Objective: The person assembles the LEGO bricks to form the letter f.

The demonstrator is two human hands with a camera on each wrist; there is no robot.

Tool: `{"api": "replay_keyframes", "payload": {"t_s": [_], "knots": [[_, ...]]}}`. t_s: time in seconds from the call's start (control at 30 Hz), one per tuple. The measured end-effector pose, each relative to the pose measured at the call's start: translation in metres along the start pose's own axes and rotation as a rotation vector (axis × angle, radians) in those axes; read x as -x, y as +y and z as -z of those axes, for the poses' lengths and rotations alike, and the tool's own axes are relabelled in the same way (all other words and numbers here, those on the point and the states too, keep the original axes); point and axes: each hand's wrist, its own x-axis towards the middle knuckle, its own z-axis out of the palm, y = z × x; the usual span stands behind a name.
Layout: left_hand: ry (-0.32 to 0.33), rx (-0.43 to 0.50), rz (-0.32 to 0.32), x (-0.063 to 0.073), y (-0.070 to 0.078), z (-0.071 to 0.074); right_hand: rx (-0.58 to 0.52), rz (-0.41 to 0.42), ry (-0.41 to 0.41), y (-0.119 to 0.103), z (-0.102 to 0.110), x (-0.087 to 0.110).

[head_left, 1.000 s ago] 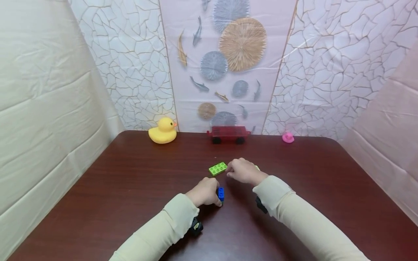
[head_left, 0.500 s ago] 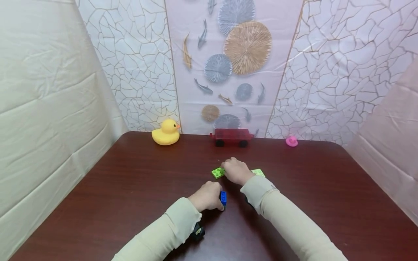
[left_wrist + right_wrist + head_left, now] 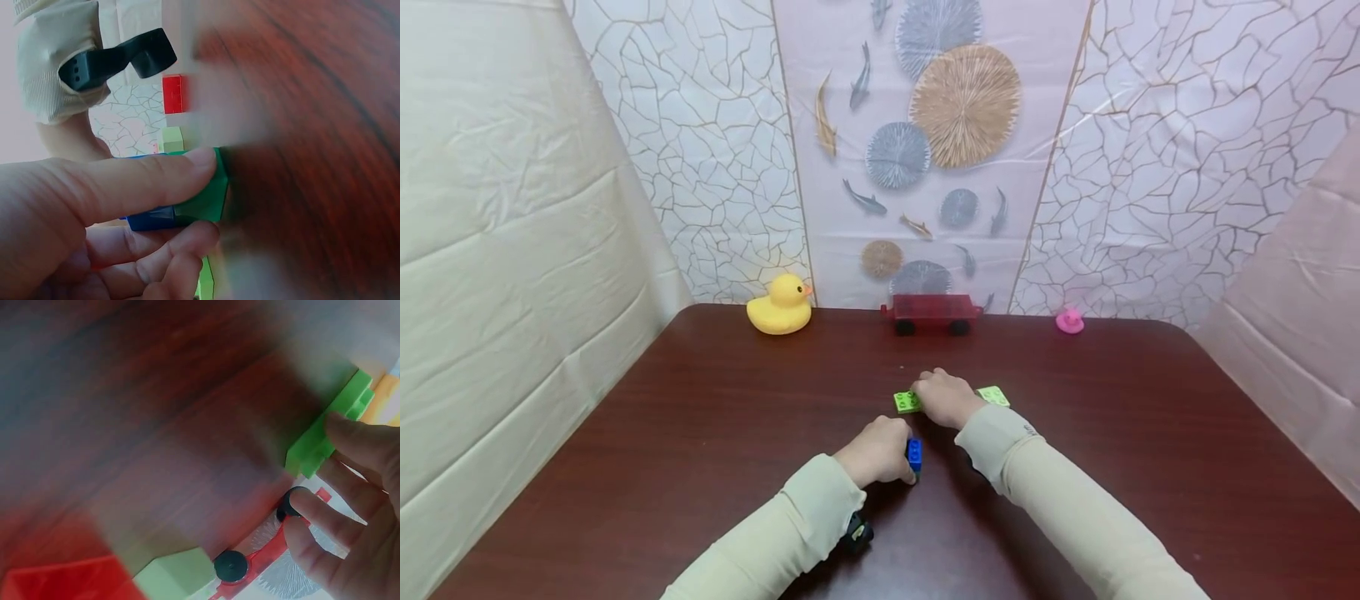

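Observation:
My left hand [image 3: 876,452] grips a stack of a blue toy brick [image 3: 914,452] over a green brick [image 3: 206,200], thumb on one side and fingers on the other. The stack is just at the table surface in the left wrist view. Farther forward, my right hand [image 3: 947,398] pinches a flat bright-green brick [image 3: 322,437] by its edges, thumb against its studded side. In the head view the hand hides that brick's right part. A pale green brick [image 3: 994,396] lies to the right of this hand, apart from it.
A red block [image 3: 69,581] lies near the pale green brick; the right arm hides it from the head view. Along the back of the dark table [image 3: 715,500] stand a yellow duck [image 3: 779,307], a red wheeled wagon [image 3: 932,312] and a pink duck [image 3: 1070,321].
My right hand has moved left onto the bright-green brick and taken hold of it; the brick has turned slightly. The pale green brick has come into sight. My left hand keeps its grip in place.

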Motion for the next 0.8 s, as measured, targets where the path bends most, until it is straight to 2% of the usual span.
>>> {"api": "replay_keyframes", "payload": {"t_s": [0.17, 0.4, 0.6, 0.8], "knots": [[-0.005, 0.007, 0.013, 0.000, 0.001, -0.001, -0.072, -0.035, -0.052, 0.007, 0.005, 0.012], [-0.017, 0.037, 0.025, -0.002, 0.002, -0.002, -0.241, -0.043, -0.146, 0.021, 0.009, 0.026], [-0.027, 0.045, 0.029, -0.005, 0.005, -0.002, -0.311, -0.028, -0.170, 0.030, 0.012, 0.038], [-0.039, 0.050, 0.045, -0.009, 0.009, -0.003, -0.380, -0.071, -0.180, 0.034, 0.019, 0.051]]}}
